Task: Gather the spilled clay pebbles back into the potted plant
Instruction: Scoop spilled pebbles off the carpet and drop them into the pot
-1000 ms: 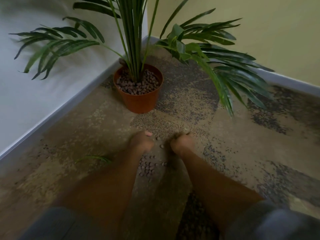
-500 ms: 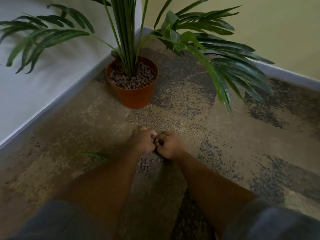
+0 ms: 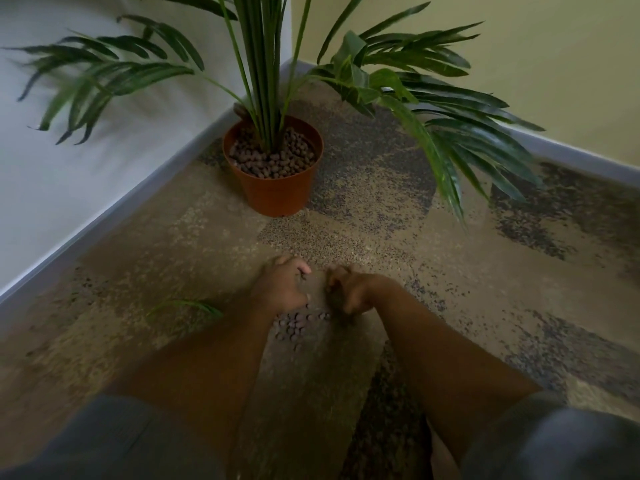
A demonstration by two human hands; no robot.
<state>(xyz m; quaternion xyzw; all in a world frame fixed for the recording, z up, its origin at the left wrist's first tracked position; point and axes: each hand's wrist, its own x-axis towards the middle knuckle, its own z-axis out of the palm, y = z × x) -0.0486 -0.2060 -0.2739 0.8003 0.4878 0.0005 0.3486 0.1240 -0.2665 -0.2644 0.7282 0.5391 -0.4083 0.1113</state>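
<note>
2 bare hands are working at a small heap of clay pebbles on a mottled carpet, with the potted palm standing beyond.

Nearest, grey sleeves (image 3: pixel 114 441) are covering both upper arms, and the bare forearms are reaching forward onto the speckled, short-piled carpet (image 3: pixel 450 271). Between the wrists, a loose cluster of small, round, dull brown pebbles (image 3: pixel 294 323) is lying on the floor. The left hand (image 3: pixel 282 285) is curling inward, fingers bent close; the right hand (image 3: pixel 348 289) is cupping likewise, a narrow gap between them. Whether either is holding pebbles I cannot tell. A thin green leaf (image 3: pixel 187 304) is lying to the left. Farther off, a smooth, tapered terracotta-coloured pot (image 3: pixel 277 192) is sitting in the corner, filled with matching pebbles around stiff green stems (image 3: pixel 263 64).
</note>
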